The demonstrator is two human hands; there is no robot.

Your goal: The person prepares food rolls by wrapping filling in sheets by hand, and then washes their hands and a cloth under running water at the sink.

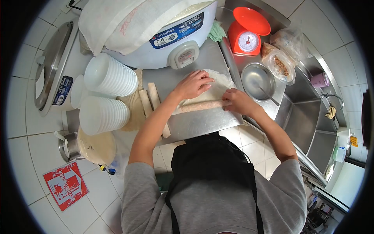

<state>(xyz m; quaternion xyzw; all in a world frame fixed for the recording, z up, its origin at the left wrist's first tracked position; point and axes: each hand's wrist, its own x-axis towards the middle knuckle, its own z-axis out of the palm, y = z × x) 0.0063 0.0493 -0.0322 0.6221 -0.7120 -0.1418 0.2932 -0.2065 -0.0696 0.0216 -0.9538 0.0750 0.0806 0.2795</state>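
Observation:
A thin whitish sheet [219, 80], like a wrapper or rolled-out dough, lies on the steel counter. Along its near edge runs a long pale-brown roll [200, 106]. My left hand [194, 84] rests on the sheet, fingers bent and slightly apart, with no object visible in them. At the roll's right end, my right hand [237, 100] has its fingers curled around it; the thumb side is partly hidden. Left of the sheet lie several more pale rolls [146, 103], partly covered by my left forearm.
A large rice cooker [156, 43] under a cloth stands at the back. White tub stacks [111, 74] are at left. On the right are a red scale [247, 33], a metal bowl [258, 81] with a spoon, a bag of brown filling [279, 64] and a sink [302, 117].

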